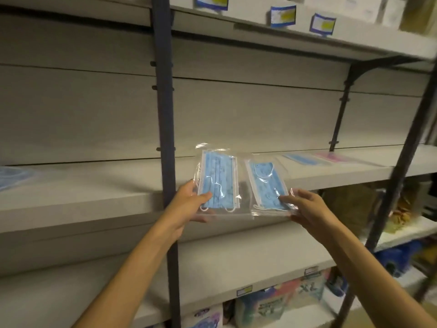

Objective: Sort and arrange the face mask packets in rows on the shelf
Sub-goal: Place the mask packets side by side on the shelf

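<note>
Two clear packets of blue face masks are held side by side at the front edge of the grey shelf (331, 172). My left hand (191, 202) pinches the lower edge of the left packet (218, 178), thumb on top. My right hand (305, 205) pinches the lower right corner of the right packet (267, 185), which lies partly on the shelf. Farther right on the same shelf lie a blue mask packet (303, 159) and a pink mask packet (335, 157), flat, side by side.
A dark upright post (165, 114) stands just left of the held packets. A blue item (13, 176) lies at the shelf's far left. Labelled boxes (282, 16) sit on the shelf above. Colourful packs (272, 304) fill the lower shelves.
</note>
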Demonstrator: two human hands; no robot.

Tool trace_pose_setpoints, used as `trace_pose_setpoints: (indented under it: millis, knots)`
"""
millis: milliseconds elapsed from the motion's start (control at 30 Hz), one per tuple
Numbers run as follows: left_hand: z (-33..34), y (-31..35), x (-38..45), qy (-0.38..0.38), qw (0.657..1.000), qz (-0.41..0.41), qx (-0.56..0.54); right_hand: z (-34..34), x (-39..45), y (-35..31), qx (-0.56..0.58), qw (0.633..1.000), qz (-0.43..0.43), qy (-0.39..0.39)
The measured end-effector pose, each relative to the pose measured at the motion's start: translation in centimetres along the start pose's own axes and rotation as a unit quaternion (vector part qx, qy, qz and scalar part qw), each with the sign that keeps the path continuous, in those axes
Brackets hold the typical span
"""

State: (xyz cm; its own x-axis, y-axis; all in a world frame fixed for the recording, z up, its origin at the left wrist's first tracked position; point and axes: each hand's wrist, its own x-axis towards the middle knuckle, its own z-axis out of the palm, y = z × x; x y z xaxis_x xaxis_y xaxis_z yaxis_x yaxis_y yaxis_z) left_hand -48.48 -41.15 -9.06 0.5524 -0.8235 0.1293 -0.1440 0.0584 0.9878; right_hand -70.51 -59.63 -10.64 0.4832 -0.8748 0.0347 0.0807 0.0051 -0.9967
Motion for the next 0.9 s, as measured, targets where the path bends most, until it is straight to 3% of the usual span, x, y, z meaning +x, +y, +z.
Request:
trace_pose_setpoints:
  millis: [733, 900]
  knots:
    - [17.6, 2.5, 19.8, 0.112, 0.993, -0.033, 0.028, -15.8, 26.8, -3.6, -0.097, 0.995, -0.024, 0.002]
    - [22.5, 2.8, 23.0, 0.164, 0.985, -0.042, 0.023, -20.3, 33.8, -4.1, -0.172, 0.984, -0.039, 0.002]
